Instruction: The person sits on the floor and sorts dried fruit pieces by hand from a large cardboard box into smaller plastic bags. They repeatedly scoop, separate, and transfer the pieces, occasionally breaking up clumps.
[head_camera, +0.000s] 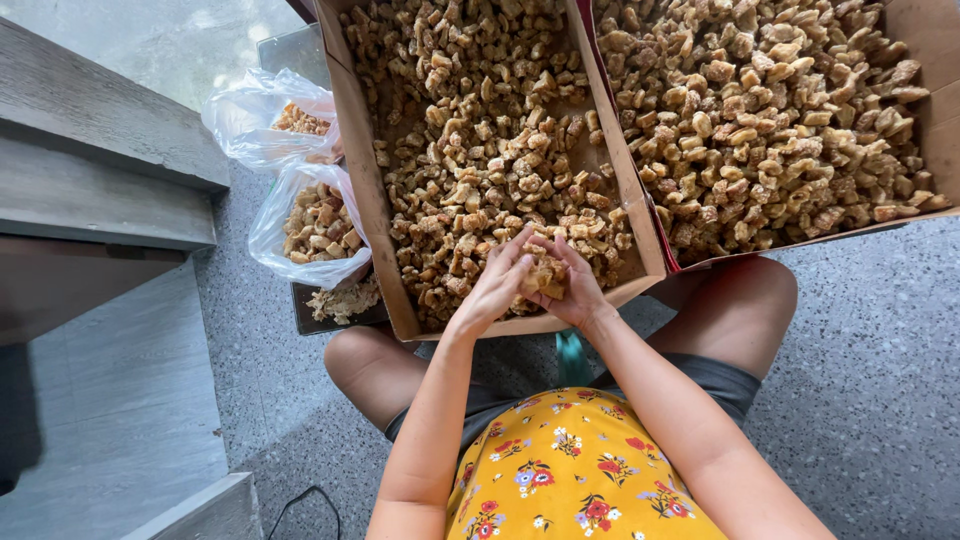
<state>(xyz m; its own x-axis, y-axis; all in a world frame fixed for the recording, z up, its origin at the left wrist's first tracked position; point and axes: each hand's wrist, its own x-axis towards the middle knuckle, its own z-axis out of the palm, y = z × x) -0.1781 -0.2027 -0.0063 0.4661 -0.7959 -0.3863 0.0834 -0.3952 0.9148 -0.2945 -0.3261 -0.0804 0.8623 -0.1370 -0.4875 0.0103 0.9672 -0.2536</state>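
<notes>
Cardboard box (385, 200) of crisp fried pieces, both hands cupped on a clump (545, 277) at its near edge.
Left hand (492, 283) and right hand (572, 285) closed around it. Pieces look light, brittle, likely greasy; scoop from underneath, don't squeeze. Second box (925, 110) just right, bags (290, 190) just left.

Two open brown cardboard boxes (355, 150) (930, 60) sit side by side; two clear plastic bags (250, 115) (275, 215) lie left of them.
</notes>
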